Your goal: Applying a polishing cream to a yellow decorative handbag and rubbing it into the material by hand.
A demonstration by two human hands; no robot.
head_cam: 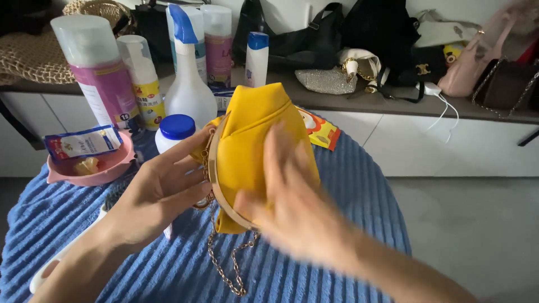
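Held up at centre frame above the blue ribbed cloth (348, 185): yellow purse (255, 140), probably soft and light, with a stiff gold frame (212, 168). Best gripped at that frame. Long axis from 12 to 6, base toward 12, chain (224, 269) dangling toward 6. Left hand (154, 188) fingers curled on the frame edge; right hand (295, 207) blurred, fingers spread flat against the side.
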